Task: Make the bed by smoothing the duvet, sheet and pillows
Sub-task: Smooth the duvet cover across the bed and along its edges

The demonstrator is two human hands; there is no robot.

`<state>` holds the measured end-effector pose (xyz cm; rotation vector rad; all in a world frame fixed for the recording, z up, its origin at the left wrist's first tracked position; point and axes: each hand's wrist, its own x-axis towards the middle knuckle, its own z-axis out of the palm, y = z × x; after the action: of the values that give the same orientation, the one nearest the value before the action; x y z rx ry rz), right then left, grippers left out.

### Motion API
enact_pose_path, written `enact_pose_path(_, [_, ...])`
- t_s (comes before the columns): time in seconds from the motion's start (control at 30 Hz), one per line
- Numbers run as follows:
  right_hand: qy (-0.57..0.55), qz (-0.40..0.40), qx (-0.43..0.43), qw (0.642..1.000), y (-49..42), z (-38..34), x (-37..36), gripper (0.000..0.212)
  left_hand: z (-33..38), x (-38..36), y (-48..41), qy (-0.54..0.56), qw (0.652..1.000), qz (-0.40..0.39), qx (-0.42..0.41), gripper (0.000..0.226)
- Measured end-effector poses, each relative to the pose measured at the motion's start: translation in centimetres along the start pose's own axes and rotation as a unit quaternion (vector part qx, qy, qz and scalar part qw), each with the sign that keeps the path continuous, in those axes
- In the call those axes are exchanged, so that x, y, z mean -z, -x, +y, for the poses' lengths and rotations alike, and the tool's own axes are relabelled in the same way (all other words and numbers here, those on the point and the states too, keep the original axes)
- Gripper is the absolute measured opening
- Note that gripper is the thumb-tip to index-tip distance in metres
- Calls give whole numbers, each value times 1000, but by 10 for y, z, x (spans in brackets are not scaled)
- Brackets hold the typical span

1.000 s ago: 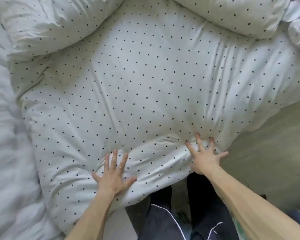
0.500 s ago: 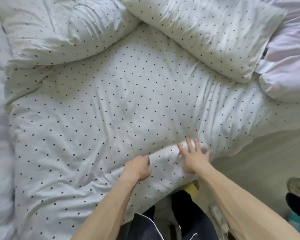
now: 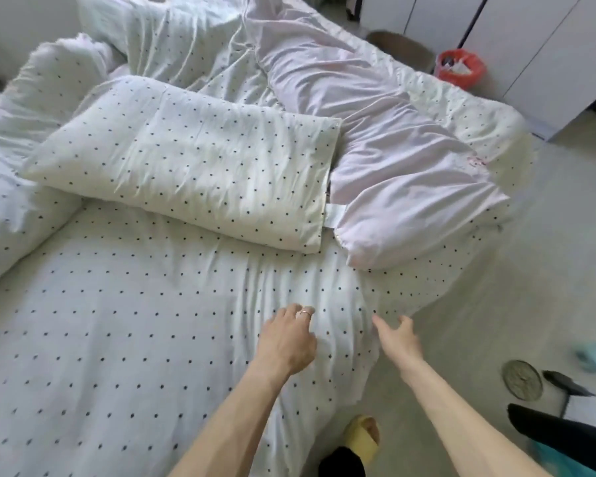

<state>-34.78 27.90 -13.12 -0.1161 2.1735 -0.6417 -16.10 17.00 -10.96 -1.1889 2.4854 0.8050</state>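
My left hand curls onto the duvet, grip unclear; my right hand spreads open. Beyond both hands the pillow lies crosswise.

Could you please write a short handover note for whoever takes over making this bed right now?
Left hand: on the sheet, fingers loosely curled, no grip seen.
Right hand: open at the sheet's edge; contact unclear.
Pillow lies askew beyond the hands; pink bedding bunched beside it; duvet heaped on the left.
Done: sheet mostly flat to the left of the hands.
To do: smooth the creases ahead of the hands, then straighten pillow, pink bedding and duvet.
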Motion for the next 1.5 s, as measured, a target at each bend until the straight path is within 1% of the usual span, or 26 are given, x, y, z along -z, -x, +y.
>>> enact_pose_path(0.13, [-181,-41,-121,975,-77,13,41,98,57,-25,-71,-29,999,17,-28,56])
enact_pose_path(0.23, [-260,-103,-161,947,-114,20,37,119,79,-40,-98,-25,999,14,-20,54])
enact_pose_path(0.27, [-296,-130,-172,931,-121,24,32,115,85,-45,-105,-20,1000,6,-5,55])
enact_pose_path(0.33, [-354,-175,-170,903,-124,26,25,81,87,-49,-109,-9,1000,-1,25,54])
enact_pose_path(0.37, [-377,-192,-171,890,-125,29,23,71,87,-50,-111,-7,1000,4,28,53])
enact_pose_path(0.4, [-395,-204,-182,877,-127,33,21,70,90,-48,-113,-14,1000,2,28,51])
enact_pose_path(0.47, [-394,-192,-183,880,-123,40,18,72,87,-45,-109,-6,999,-2,32,49])
enact_pose_path(0.57, [-383,-108,-153,905,-114,49,23,44,90,-43,-108,-16,999,-8,32,49])
enact_pose_path(0.6, [-404,-99,-139,899,-109,50,25,38,92,-43,-107,-25,999,-14,36,50])
enact_pose_path(0.63, [-424,-117,-128,889,-105,47,25,38,93,-44,-108,-31,999,-18,37,51])
enact_pose_path(0.7, [-425,-168,-104,883,-94,41,24,54,96,-46,-109,-44,998,-25,44,53])
enact_pose_path(0.8, [-419,-198,-105,880,-82,31,19,91,98,-48,-110,-48,998,-27,44,52])
enact_pose_path(0.9, [-395,-210,-98,889,-71,25,13,107,94,-42,-110,-22,999,-17,35,48])
enact_pose_path(0.97, [-341,-233,-82,907,-64,26,9,104,87,-38,-102,-20,1000,10,15,44])
enact_pose_path(1.03, [-294,-276,-78,912,-53,30,8,97,74,-35,-90,-21,999,38,-3,41])
enact_pose_path(1.1, [-276,-287,-79,914,-37,34,-2,88,54,-34,-74,-26,999,47,3,45])
enact_pose_path(1.13, [-267,-255,-70,927,-33,35,-6,78,46,-36,-68,-39,998,53,4,49])
enact_pose_path(1.17, [-242,-211,-52,946,-28,36,-11,58,37,-38,-58,-56,997,60,-2,52])
enact_pose_path(1.2, [-228,-148,-27,962,-23,36,-9,46,28,-40,-49,-68,995,65,-13,55])
enact_pose_path(1.27, [-187,8,11,982,-35,47,4,55,15,-45,-35,-71,995,58,-28,60])
enact_pose_path(1.3, [-190,48,4,981,-45,51,18,49,10,-49,-30,-80,995,46,-34,61])
enact_pose_path(1.33, [-184,78,-3,980,-56,56,27,35,3,-54,-27,-100,994,29,-43,61])
enact_pose_path(1.37, [-183,101,-37,977,-62,62,29,30,-6,-61,-23,-126,990,0,-56,60])
enact_pose_path(1.43, [-120,143,-86,979,-70,71,21,49,-17,-76,-23,-137,989,-23,-50,59])
enact_pose_path(1.47, [-40,176,-65,981,-64,73,7,55,-21,-81,-24,-128,991,-25,-41,58])
enact_pose_path(1.5, [31,218,0,975,-52,70,-8,58,-23,-84,-25,-122,991,-24,-38,58])
